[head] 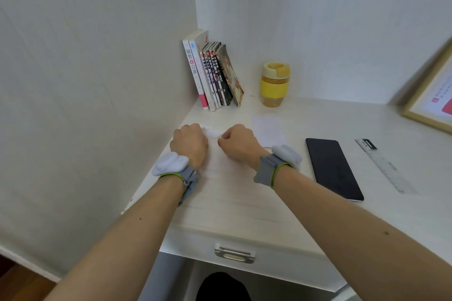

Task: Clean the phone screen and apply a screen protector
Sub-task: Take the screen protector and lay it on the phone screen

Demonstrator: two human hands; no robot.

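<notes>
Soft even daylight, bowed wide-angle edges

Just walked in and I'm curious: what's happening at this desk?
A person holds a small white packet, probably a wipe, between the left hand and right hand, seemingly tearing it open. The phone lies untouched, screen dark, on the white desk, between a white sheet and a ruler.

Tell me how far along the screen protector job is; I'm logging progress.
Early stage. Laid out already: the phone lies dark-side up on the desk, with a ruler and a white sheet nearby. In hand: the left hand and right hand both pinch a small white packet, seemingly tearing it. Left: wiping the untouched phone and applying the protector.
</notes>
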